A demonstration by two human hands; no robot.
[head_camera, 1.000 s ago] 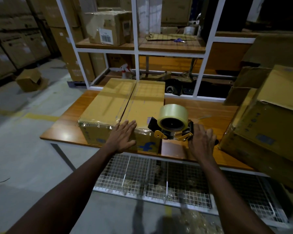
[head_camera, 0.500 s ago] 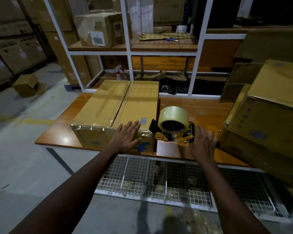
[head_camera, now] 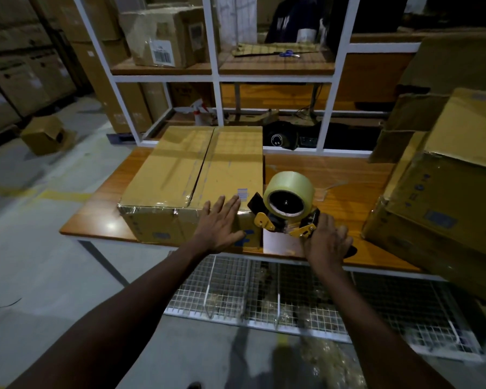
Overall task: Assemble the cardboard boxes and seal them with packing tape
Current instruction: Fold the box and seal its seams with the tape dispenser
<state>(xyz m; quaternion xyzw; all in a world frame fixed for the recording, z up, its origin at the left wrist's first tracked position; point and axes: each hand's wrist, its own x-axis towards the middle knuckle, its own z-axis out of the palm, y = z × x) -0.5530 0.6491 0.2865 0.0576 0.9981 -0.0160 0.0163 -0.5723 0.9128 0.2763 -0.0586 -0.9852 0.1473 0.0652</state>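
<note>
Box: the closed brown cardboard box point(head_camera: 180, 175) lies on the left part of the wooden bench point(head_camera: 334, 175), flaps down. Clear tape shines along its near top edge. I cannot tell whether the centre seam is sealed.
Left hand: my left hand point(head_camera: 222, 223) is released and flat, fingers straight, pressing the box's near right corner.
Right hand: my right hand point(head_camera: 327, 241) is grasping the black-and-yellow tape dispenser point(head_camera: 288, 197) by its handle. The dispenser stands just beside the box.
Risk, box: it sits at the bench's front edge, so a hard pull on the tape could drag it off.
Risk, tape: a tilted dispenser would lay the strip crooked or wrinkled.
Risk, surroundings: a wide swing could knock the leaning stack of cardboard boxes point(head_camera: 438, 209) to my right.
</note>
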